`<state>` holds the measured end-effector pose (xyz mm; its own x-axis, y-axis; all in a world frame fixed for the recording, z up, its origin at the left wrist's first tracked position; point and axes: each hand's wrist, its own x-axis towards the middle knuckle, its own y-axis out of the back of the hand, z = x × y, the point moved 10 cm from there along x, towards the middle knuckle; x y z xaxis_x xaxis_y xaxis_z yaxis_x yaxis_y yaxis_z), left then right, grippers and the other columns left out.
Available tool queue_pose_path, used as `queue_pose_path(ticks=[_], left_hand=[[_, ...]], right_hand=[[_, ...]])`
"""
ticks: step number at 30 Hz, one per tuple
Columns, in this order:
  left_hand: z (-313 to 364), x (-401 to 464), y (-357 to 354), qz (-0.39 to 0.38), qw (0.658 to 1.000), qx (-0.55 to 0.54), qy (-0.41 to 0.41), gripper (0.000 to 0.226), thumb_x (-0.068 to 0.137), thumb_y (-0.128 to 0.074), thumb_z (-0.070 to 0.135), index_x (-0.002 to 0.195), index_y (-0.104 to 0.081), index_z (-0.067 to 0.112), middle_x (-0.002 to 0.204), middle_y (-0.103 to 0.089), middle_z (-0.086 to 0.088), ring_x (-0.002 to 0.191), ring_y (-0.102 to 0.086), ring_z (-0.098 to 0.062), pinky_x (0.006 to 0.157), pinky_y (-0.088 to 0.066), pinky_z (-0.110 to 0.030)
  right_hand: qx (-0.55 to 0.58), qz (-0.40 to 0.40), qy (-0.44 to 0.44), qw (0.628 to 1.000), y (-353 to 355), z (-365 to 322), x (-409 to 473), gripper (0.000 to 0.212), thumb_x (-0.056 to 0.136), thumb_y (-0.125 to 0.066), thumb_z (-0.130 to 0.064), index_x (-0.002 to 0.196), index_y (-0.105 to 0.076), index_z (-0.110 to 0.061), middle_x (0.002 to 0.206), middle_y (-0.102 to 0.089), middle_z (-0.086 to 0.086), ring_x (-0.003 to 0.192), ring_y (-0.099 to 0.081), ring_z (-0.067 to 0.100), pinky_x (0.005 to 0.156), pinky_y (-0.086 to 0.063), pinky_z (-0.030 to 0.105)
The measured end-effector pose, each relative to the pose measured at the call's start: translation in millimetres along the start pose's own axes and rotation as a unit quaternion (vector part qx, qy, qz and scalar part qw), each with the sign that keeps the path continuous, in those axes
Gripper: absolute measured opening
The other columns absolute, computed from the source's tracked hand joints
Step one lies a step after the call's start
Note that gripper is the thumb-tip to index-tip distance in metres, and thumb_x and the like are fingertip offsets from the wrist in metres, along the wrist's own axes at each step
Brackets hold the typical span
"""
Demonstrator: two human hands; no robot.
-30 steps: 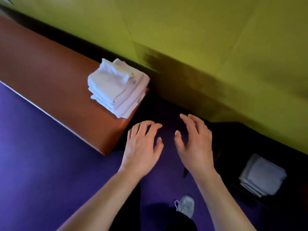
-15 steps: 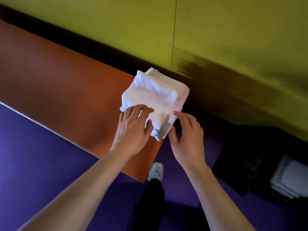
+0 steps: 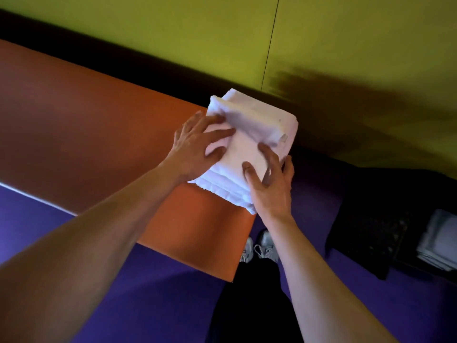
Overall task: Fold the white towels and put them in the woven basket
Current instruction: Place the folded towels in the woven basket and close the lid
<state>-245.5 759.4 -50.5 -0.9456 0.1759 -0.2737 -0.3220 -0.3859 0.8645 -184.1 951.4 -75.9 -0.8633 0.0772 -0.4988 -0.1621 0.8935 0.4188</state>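
Note:
A stack of folded white towels (image 3: 249,149) rests on the right end of an orange-brown bench (image 3: 99,134). My left hand (image 3: 195,149) grips the stack's left side, fingers spread over its top. My right hand (image 3: 269,184) clasps the near right corner, thumb on top and fingers wrapped around the edge. At the far right a dark woven basket (image 3: 371,238) stands on the floor with folded pale towels (image 3: 437,241) inside it.
A yellow-green wall (image 3: 321,33) rises right behind the bench. Purple floor (image 3: 173,293) surrounds it. My legs in dark trousers and grey shoes (image 3: 262,248) stand at the bench's right end, between it and the basket.
Both hands went from hovering in the air to the towel stack and closed on its two sides. The view has shifted closer to the bench.

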Motion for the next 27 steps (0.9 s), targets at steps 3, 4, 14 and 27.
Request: queue_pose_path(ticks=[3,4,14,27], left_hand=[[-0.8,5.7,-8.4,0.018,0.999,-0.006,-0.030,0.049,0.093,-0.051,0.047,0.141,-0.051,0.051,0.154,-0.035,0.002,0.141,-0.034,-0.037,0.112,-0.032,-0.057],[-0.4,8.3,-7.2,0.040,0.998,-0.016,-0.037,0.048,0.092,-0.055,0.042,0.140,-0.055,0.047,0.151,-0.037,-0.004,0.140,-0.036,-0.036,0.113,-0.032,-0.054],[-16.7,5.6,-38.6,-0.115,0.930,-0.318,0.146,0.044,0.100,-0.055,0.041,0.132,-0.046,0.069,0.151,-0.039,0.007,0.136,-0.045,-0.017,0.114,-0.042,-0.043],[-17.2,-12.1,-74.0,-0.145,0.783,-0.569,0.206,0.047,0.096,-0.059,0.013,0.132,-0.064,0.044,0.139,-0.062,0.011,0.126,-0.060,-0.019,0.104,-0.051,-0.039]], right_hand=[[0.027,-0.044,-0.015,0.999,-3.3,4.4,4.7,0.058,0.087,-0.063,-0.060,0.133,-0.031,-0.074,0.163,-0.009,-0.012,0.138,-0.040,0.017,0.088,-0.049,0.028],[0.037,-0.052,-0.021,0.998,-4.7,6.1,7.5,0.059,0.088,-0.064,-0.057,0.134,-0.030,-0.074,0.163,-0.009,-0.012,0.135,-0.041,0.015,0.077,-0.045,0.018],[0.059,-0.065,-0.008,0.996,-9.4,12.7,29.3,0.063,0.087,-0.068,-0.055,0.133,-0.029,-0.076,0.163,-0.011,-0.011,0.130,-0.041,0.013,0.086,-0.042,0.026],[0.091,-0.044,0.031,0.994,3.9,33.7,37.3,0.060,0.087,-0.076,-0.036,0.132,-0.046,-0.063,0.144,-0.030,-0.007,0.125,-0.045,0.001,0.091,-0.038,0.007]])
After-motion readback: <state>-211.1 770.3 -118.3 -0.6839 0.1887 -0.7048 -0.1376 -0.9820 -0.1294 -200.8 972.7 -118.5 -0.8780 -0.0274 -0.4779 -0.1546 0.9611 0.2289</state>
